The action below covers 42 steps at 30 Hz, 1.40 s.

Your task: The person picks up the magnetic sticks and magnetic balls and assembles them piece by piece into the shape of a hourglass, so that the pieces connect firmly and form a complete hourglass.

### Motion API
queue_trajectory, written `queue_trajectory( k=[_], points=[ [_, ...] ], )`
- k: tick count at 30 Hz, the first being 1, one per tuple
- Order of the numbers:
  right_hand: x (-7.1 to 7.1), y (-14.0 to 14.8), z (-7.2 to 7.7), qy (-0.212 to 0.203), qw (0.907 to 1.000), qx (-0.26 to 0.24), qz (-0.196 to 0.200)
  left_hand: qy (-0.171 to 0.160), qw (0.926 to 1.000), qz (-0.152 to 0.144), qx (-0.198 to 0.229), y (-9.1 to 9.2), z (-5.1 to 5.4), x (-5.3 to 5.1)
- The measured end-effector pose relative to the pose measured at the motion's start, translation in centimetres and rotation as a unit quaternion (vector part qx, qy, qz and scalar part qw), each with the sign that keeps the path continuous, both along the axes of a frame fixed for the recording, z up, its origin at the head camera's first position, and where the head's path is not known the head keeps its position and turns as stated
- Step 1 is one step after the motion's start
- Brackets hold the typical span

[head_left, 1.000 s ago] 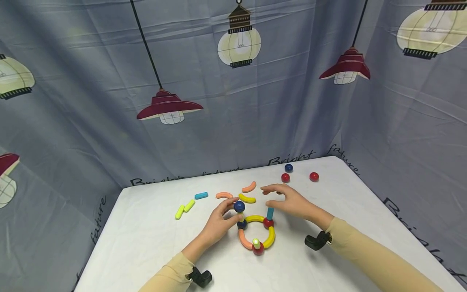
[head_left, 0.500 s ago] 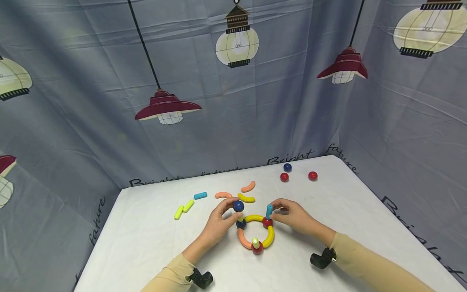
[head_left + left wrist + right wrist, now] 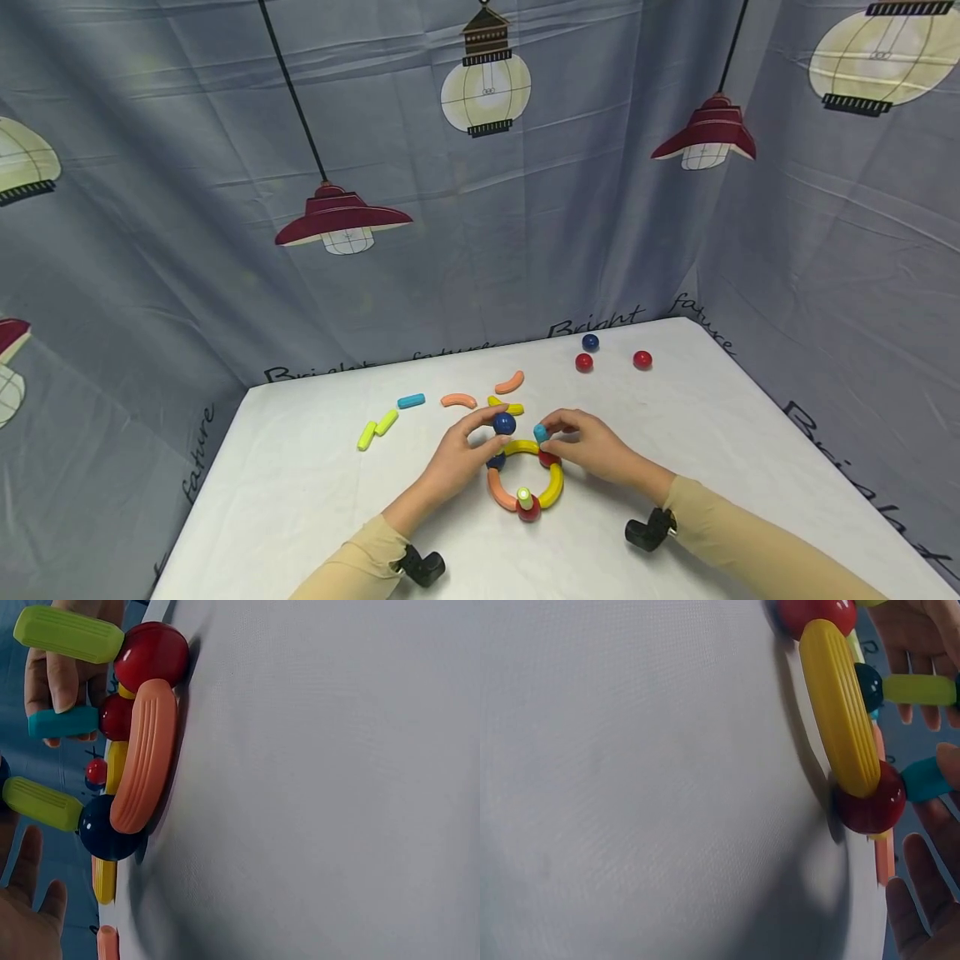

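Observation:
A ring of curved yellow rods (image 3: 557, 486) and a curved orange rod (image 3: 500, 490) lies on the table, joined by red balls (image 3: 528, 509) and a dark blue ball (image 3: 496, 460). My left hand (image 3: 459, 454) pinches another dark blue ball (image 3: 504, 423) between thumb and fingers; it tops a lime green rod (image 3: 43, 802) rising from the ring's blue ball. My right hand (image 3: 596, 446) pinches a short blue rod (image 3: 541, 432), which stands on the ring's far right red ball (image 3: 870, 799) and leans left. Another lime green rod (image 3: 524, 498) stands on the near red ball.
Loose green rods (image 3: 367, 436) and a blue rod (image 3: 411, 401) lie at the left. Beyond the ring are curved orange rods (image 3: 510, 383) and a yellow one (image 3: 514, 408). Loose red balls (image 3: 642, 360) and a blue ball (image 3: 590, 342) sit at the back right. A lamp-printed curtain (image 3: 480, 250) hangs behind.
My right hand has come down to the blue rod and grips it; the rod now tilts left. My left hand has shifted the top blue ball slightly right.

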State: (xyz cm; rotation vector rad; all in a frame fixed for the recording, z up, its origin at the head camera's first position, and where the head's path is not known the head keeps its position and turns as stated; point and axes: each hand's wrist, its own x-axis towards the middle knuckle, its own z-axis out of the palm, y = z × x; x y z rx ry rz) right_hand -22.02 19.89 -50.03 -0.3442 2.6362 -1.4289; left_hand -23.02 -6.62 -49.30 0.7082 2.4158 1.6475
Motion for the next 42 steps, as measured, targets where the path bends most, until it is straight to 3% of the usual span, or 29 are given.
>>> queue_trajectory(
  k=[8, 16, 28, 36, 42],
  points=[
    [0.1, -0.3, 0.0, 0.019, 0.9992, 0.023, 0.026, 0.005, 0.9995, -0.029, -0.006, 0.8, 0.0, -0.1],
    [0.0, -0.3, -0.1, 0.042, 0.9977, 0.029, 0.045, -0.002, 0.9994, -0.033, -0.006, 1.1, -0.2, -0.2],
    [0.0, -0.6, 0.1, 0.042, 0.9975, 0.034, 0.047, -0.008, 0.9991, -0.042, -0.006, 1.3, -0.4, 0.0],
    [0.0, -0.3, -0.4, 0.027, 0.9981, 0.036, 0.044, -0.003, 0.9959, -0.029, -0.086, 0.2, -2.0, -0.4],
    [-0.1, 0.4, -1.1, 0.047, 0.996, 0.068, 0.035, 0.019, 0.9912, -0.021, -0.129, -0.7, -2.6, -0.7]
  ],
)
